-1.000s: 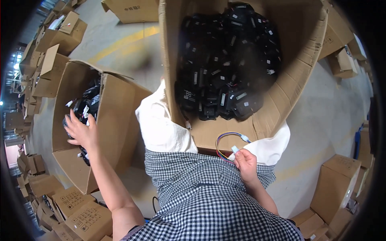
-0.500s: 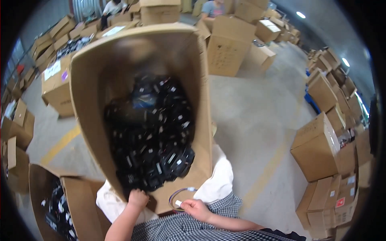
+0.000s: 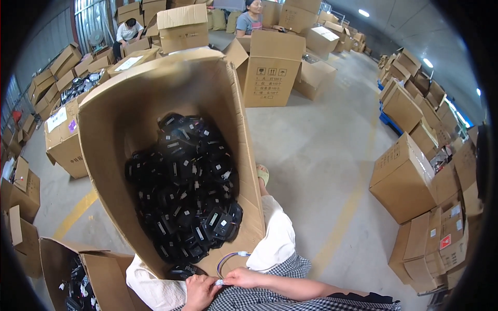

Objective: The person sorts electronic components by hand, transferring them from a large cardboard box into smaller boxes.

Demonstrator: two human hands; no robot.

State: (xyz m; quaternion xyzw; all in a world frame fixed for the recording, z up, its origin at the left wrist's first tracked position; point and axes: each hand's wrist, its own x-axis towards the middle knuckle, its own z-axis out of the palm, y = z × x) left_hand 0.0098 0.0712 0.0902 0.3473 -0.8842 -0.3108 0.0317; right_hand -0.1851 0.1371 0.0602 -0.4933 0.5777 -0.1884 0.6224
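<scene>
My two hands meet at the near edge of a large open cardboard box (image 3: 246,129), over my checked clothing. My right hand (image 3: 246,279) pinches a small white connector (image 3: 219,282) at the end of a thin multicoloured cable (image 3: 220,263). The cable loops up against the box wall to another pale connector (image 3: 243,254). My left hand (image 3: 201,293) is closed against the white connector from the other side; what its fingertips hold is hidden. Just above that hand, a black plastic unit (image 3: 184,270) lies at the box's near end. A heap of similar black units (image 3: 187,176) fills the box's middle.
At my lower left, another open carton (image 3: 111,274) holds dark parts with white bits. Stacked cartons (image 3: 404,176) line the right side. Farther back are an open printed carton (image 3: 272,70) and two people, one in a grey-blue shirt (image 3: 250,22), one in white (image 3: 128,33).
My left hand has come back from the heap toward my right hand, which has moved slightly down and left with the connector. A black unit now lies near my left hand. The view has shifted.
</scene>
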